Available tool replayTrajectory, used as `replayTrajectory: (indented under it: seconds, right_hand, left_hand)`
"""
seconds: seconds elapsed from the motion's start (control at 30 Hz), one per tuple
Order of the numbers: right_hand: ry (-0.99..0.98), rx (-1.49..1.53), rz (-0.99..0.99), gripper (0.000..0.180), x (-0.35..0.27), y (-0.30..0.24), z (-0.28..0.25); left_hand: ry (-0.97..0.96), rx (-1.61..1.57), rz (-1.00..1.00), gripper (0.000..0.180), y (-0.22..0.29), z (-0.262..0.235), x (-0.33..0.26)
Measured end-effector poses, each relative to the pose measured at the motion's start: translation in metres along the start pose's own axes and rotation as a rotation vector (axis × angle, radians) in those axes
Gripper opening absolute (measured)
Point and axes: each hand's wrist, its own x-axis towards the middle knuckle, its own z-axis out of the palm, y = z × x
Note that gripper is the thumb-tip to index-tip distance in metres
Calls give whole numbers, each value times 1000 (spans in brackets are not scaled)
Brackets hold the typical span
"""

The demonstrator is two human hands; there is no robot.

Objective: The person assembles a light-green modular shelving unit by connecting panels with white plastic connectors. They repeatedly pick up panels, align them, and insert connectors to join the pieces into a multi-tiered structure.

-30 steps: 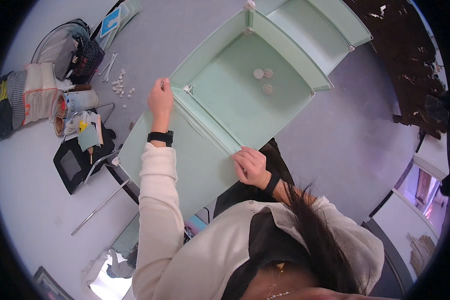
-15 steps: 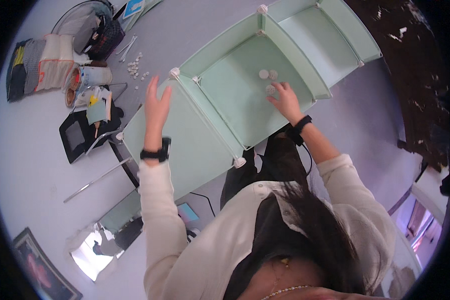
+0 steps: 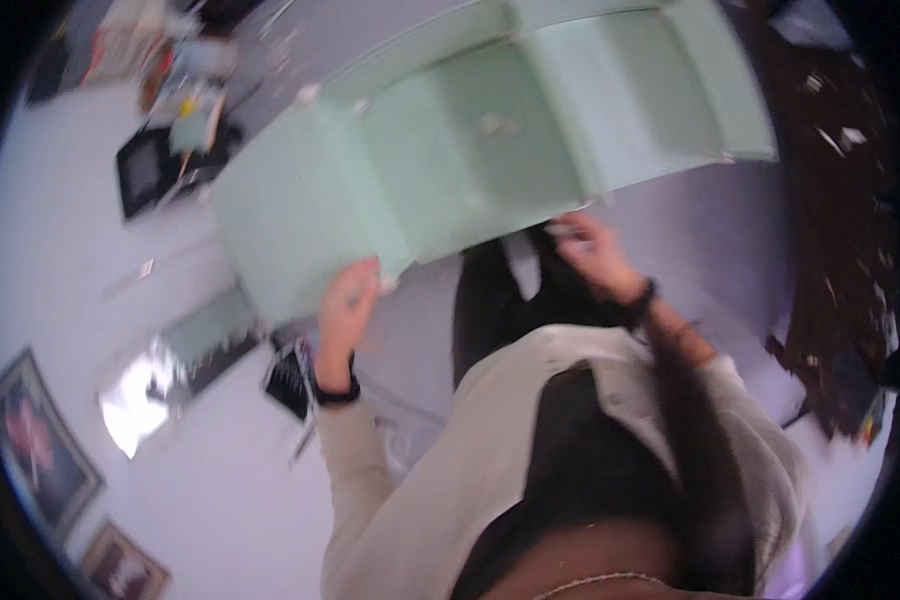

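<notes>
A pale green panel shelf unit (image 3: 470, 200) with open compartments lies in front of me, white round connectors at its corners. My left hand (image 3: 346, 310) is at its near edge, close to a corner connector (image 3: 388, 286); motion smears its fingers, so their grip is unclear. Beyond the near edge of the middle compartment, my right hand (image 3: 602, 262) is closed, with a small pale piece at its fingertips that looks like a white round connector (image 3: 562, 230). Loose white connectors (image 3: 498, 125), blurred, lie inside the middle compartment.
A black framed item (image 3: 142, 172) and a clutter of goods (image 3: 195, 70) stand at the far left. White scraps lie on a dark brown surface (image 3: 830, 220) at right. A mirror (image 3: 145, 395) and a framed picture (image 3: 42, 430) are at lower left.
My right hand has left the compartment and come toward me, one connector apparently taken. My left hand has moved from the far side to the near edge. The view has shifted and blurred.
</notes>
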Motion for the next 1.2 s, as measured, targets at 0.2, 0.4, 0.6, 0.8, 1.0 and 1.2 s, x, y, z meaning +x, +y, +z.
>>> replayTrajectory:
  seconds: [0.2,0.4,0.6,0.8,1.0,1.2]
  right_hand:
    - [-37,-106,142,28,-25,4,-62]
    - [-113,-236,-22,29,-23,-1,-52]
    - [-21,-211,113,37,-19,0,-31]
    - [117,-213,-79,30,-28,-29,-21]
    - [299,-518,-209,35,-24,-59,-59]
    - [185,-561,-326,31,-6,-56,-84]
  left_hand:
    - [599,-351,-246,27,-113,-76,-9]
    - [791,-380,-334,25,-194,-132,-43]
    - [620,-119,-500,31,-278,-168,-103]
    - [462,-537,-409,31,-203,-81,-73]
    - [-51,-81,95,18,-10,54,-20]
    - [218,-335,77,18,69,123,6]
